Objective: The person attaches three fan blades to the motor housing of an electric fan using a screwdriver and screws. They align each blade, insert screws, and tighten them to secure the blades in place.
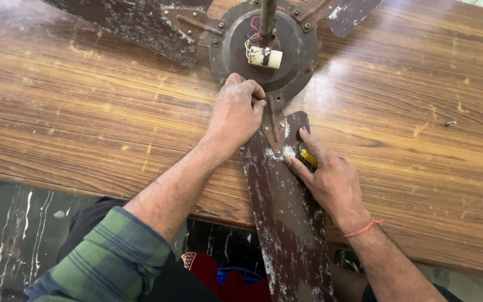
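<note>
1. My left hand [235, 114] is curled into a tight fist at the edge of the round, dusty brown metal motor housing [264, 47] of the old ceiling fan, right where the blade bracket [275, 126] meets it. The fingertips are pinched on something small at that joint; I cannot tell what, as my knuckles hide it.
2. My right hand [331, 182] lies on the long brown fan blade [286, 212], speckled with white, index finger stretched toward the bracket. Under the fingers sits a small yellow-handled tool [308, 158], loosely held; only its yellow part shows.
3. The fan lies on the worn wooden table [85, 112], rod upward, with a white capacitor and coloured wires [264, 56] beside the rod. This blade hangs past the table's near edge toward my lap.
4. To do this well, I think I should keep the right palm pressing the blade flat so the bracket cannot swing while the left works at the joint.
5. The overhanging blade could lever the fan up, so weight should stay on it near the bracket.
6. A small loose screw [450, 123] lies well apart on the right; small parts would be better gathered together.
</note>
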